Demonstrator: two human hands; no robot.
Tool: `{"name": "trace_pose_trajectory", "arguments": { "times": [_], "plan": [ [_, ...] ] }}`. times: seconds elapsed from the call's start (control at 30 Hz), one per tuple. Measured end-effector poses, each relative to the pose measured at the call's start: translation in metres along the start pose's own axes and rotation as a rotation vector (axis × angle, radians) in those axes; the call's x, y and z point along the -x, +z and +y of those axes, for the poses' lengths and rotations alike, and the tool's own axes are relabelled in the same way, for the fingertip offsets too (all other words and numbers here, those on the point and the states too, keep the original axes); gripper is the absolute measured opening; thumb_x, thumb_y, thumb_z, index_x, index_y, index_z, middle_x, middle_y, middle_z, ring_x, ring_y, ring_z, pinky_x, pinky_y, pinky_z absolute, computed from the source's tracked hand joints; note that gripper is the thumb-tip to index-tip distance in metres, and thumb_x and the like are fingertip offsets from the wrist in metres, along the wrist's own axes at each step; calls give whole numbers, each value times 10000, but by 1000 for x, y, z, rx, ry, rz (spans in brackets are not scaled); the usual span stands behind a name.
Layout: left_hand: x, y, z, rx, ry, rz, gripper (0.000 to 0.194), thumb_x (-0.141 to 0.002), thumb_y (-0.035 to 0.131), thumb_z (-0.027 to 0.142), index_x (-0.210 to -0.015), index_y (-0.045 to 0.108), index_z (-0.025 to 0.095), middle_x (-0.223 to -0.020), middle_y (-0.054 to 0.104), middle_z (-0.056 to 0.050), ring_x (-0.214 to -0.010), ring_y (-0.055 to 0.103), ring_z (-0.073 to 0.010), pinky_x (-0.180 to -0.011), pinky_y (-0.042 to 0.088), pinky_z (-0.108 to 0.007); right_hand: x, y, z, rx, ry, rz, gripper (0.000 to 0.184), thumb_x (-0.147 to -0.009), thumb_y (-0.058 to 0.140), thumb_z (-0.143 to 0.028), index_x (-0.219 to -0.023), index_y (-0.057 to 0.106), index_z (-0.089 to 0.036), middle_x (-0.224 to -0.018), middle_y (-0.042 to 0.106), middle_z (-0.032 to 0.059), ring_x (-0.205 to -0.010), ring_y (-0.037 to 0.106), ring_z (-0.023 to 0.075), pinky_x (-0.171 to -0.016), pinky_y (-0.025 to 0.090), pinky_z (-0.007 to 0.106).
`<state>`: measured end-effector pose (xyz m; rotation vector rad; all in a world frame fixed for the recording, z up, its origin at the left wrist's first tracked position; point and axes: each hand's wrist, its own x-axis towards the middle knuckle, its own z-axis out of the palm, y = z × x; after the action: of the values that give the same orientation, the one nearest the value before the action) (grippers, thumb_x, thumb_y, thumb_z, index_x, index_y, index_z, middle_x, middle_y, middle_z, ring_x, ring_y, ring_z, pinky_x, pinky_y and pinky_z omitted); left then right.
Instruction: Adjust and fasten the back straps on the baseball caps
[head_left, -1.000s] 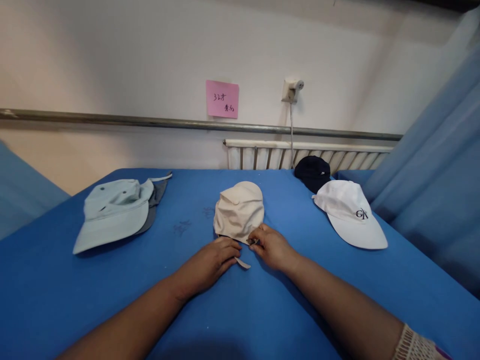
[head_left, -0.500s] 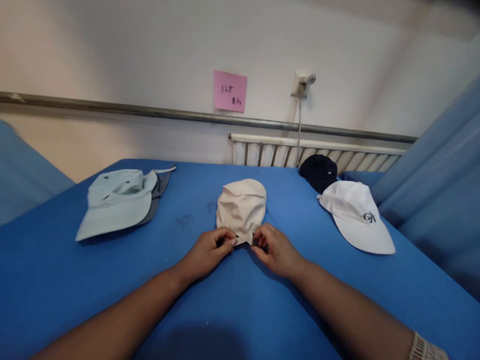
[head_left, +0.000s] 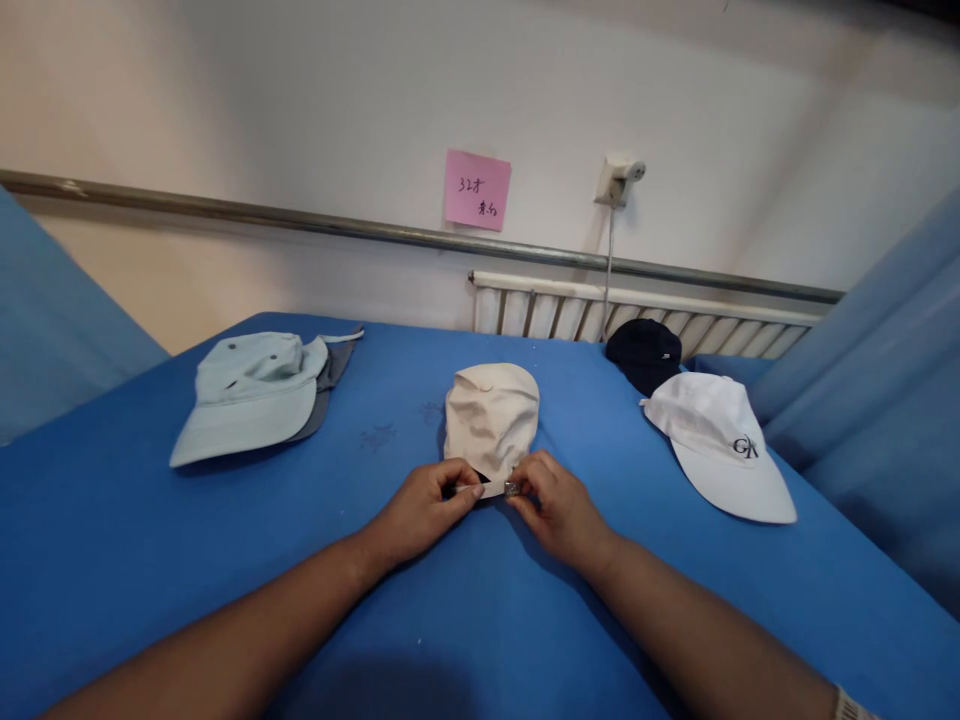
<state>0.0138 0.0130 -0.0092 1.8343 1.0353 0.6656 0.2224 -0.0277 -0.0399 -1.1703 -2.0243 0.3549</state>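
Observation:
A beige cap [head_left: 493, 415] lies on the blue-covered table [head_left: 450, 600], its back strap turned toward me. My left hand [head_left: 435, 505] is closed, thumb and fingers pinching the left part of the strap [head_left: 491, 490]. On the other side, my right hand [head_left: 551, 500] pinches a small metal buckle [head_left: 512, 489] at the right part of the strap. A dark gap shows between the strap and the cap's edge near my left fingertips. The fingers cover the strap's ends.
At the left a pale mint cap [head_left: 251, 400] rests over a grey cap [head_left: 337, 365]. A white cap [head_left: 720, 440] and a navy cap [head_left: 643, 352] sit at the right. Behind are a radiator [head_left: 555, 310], a metal rail [head_left: 375, 228] and blue curtains [head_left: 870, 380].
The metal buckle now shows at my right fingertips, and the strap runs straighter between my hands. The whole view has shifted slightly.

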Motion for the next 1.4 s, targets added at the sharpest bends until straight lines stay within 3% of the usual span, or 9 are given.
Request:
{"name": "trace_pose_trajectory", "arguments": {
  "times": [0.37,0.7,0.87,1.1,1.4],
  "plan": [
    [3,-2,3,21,-7,-74,250,-820,565,400,-753,636,169,-675,539,28,-652,456,-133,-610,364,-225,3,2,9,-102,-46,41,228,-836,604,-96,-1017,531,-211,-931,556,32,-775,563,153,-723,492,287],
    [4,-2,0,-80,55,-84,198,-857,558,338,-803,656,175,-732,604,23,-678,501,-126,-659,402,-234,2,-3,4,-151,-61,-10,245,-829,567,-51,-1001,526,-221,-960,565,42,-813,568,161,-742,499,295],
    [5,-2,1,-157,79,-92,196,-869,546,324,-819,666,176,-766,636,7,-705,541,-136,-670,416,-240,1,-1,3,-275,56,-33,234,-790,585,-46,-952,564,-213,-931,572,23,-807,569,146,-756,492,289],
    [4,-2,-2,-247,159,-114,179,-887,550,309,-831,666,186,-794,651,3,-735,576,-137,-697,420,-240,2,11,13,-556,331,-67,175,-757,593,-80,-870,564,-211,-708,541,-45,-636,518,111,-613,434,234],
    [4,-2,-4,-323,185,-110,154,-898,524,244,-838,657,193,-823,667,2,-765,593,-141,-725,422,-245,3,6,13,-528,273,-67,185,-765,570,-92,-908,585,-209,-748,556,-33,-677,520,118,-666,442,254]
  ]
}}
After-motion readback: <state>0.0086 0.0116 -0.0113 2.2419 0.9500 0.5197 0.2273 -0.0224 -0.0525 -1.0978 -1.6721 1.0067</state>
